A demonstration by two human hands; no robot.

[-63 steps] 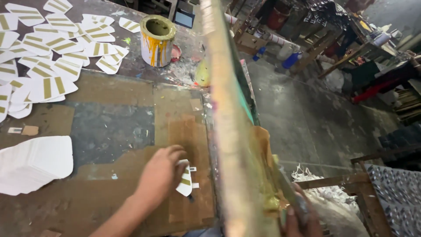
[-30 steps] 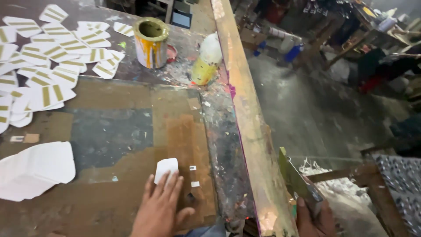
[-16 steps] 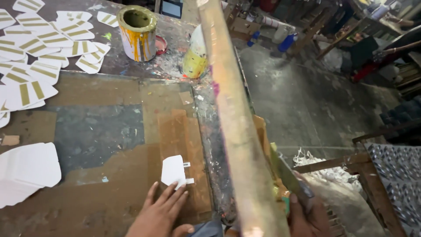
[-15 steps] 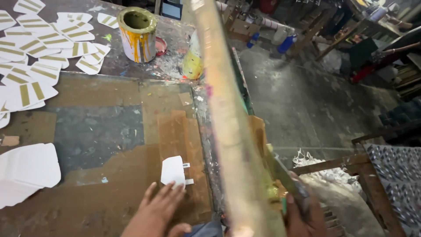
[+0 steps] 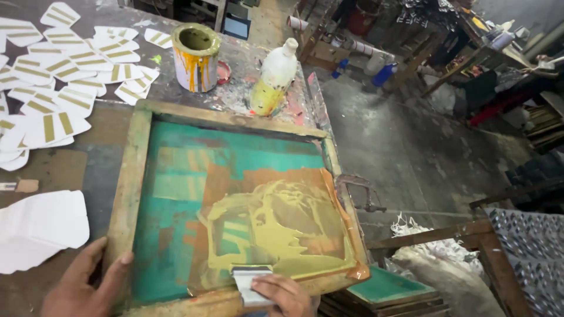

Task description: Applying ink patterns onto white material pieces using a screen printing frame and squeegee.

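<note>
squeegee (image 5: 249,280) at six o'clock, pinched in the right hand (image 5: 283,294), sits at the near edge of the olive ink on the screen frame (image 5: 126,194); left hand (image 5: 82,285), fingers loose, presses the frame's near-left rail. judging by the ink, an even, firm pull suits. blank white cards (image 5: 38,229) at nine o'clock; gold-striped cards (image 5: 56,88) at ten; paint-dripped can (image 5: 195,48) and bottle (image 5: 273,76) at twelve.

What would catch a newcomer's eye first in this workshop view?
A wooden printing frame lies flat on the table, its green mesh smeared with mustard-yellow paint. The right hand holds a small scraper at its near edge, and the left hand presses the frame's corner. Behind stand a paint-streaked tin and a bottle.
</note>
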